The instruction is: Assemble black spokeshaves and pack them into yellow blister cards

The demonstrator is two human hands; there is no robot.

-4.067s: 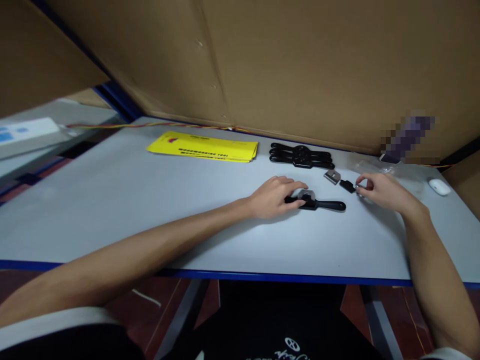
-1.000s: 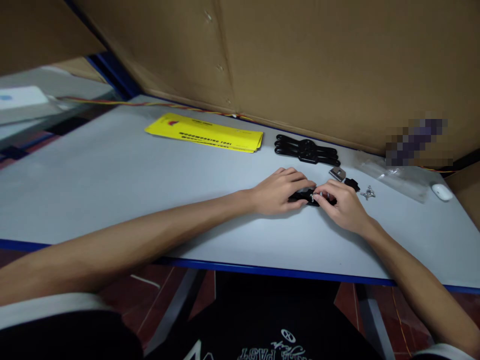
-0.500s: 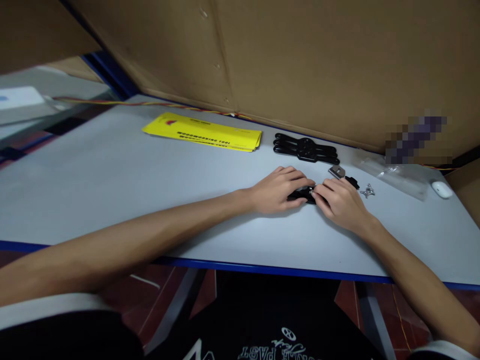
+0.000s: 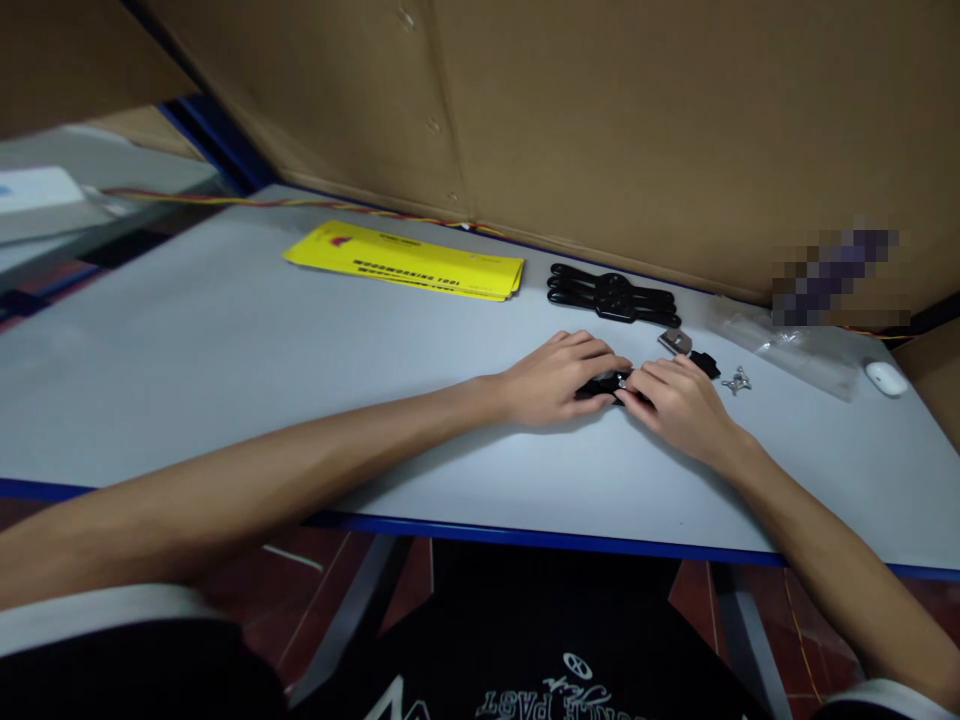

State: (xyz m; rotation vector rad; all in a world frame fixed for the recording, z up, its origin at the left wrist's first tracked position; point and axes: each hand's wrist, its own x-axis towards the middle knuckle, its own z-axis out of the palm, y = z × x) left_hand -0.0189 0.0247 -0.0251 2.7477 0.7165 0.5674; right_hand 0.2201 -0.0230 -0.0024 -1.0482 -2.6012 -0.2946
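Low on the table, my left hand [image 4: 559,380] is closed around a black spokeshave body [image 4: 600,386] lying on the surface. Fingers and thumb straddle it, hiding its left part. My right hand [image 4: 675,402] comes from the right, its fingertips pinched over a small silver screw [image 4: 622,380] on the middle of the body. Just beyond the right knuckles lie several metal blades [image 4: 675,341] and black cap pieces [image 4: 705,365]. A small heap of silver screws [image 4: 737,380] sits right of them. Stacked spokeshave bodies [image 4: 613,296] rest farther back.
Yellow printed packaging sleeves [image 4: 405,262] lie at the back of the table. A clear plastic bag [image 4: 795,355] and a white earbud-type case [image 4: 886,379] are at the right. Cardboard [image 4: 600,120] walls the back, with a twisted wire [image 4: 315,206] along its foot.
The right fingertips have shifted slightly on the spokeshave body, the thumb moving a little left and down, and the silver screw shows more. The left hand stays in place.
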